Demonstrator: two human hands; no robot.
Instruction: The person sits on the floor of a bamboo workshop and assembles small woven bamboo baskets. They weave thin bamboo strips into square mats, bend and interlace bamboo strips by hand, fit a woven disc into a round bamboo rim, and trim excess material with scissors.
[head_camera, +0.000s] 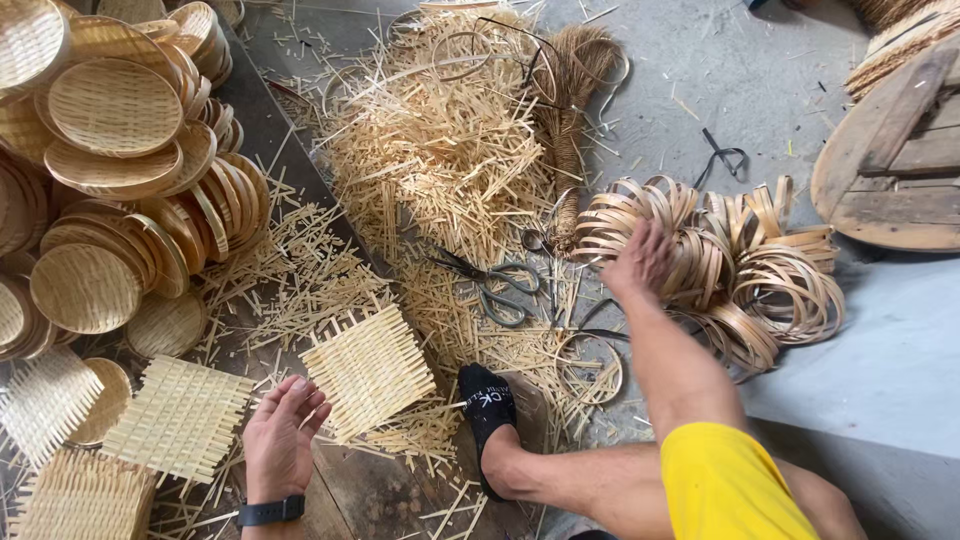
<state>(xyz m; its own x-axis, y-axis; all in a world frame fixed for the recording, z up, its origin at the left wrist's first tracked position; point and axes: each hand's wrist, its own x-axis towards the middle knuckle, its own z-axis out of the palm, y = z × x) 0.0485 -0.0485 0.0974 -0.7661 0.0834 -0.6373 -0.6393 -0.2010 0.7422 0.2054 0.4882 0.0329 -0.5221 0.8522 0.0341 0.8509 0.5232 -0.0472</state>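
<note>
Our left hand (278, 440), fingers released, touches the woven bamboo mat (368, 370) on the floor while our right hand (640, 262) apparently grips the bamboo hoops (740, 270), which may tangle and spill.

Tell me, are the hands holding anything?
The left hand touches the corner of a square woven mat. The right hand reaches into the bamboo hoops; a grip cannot be told.
</note>
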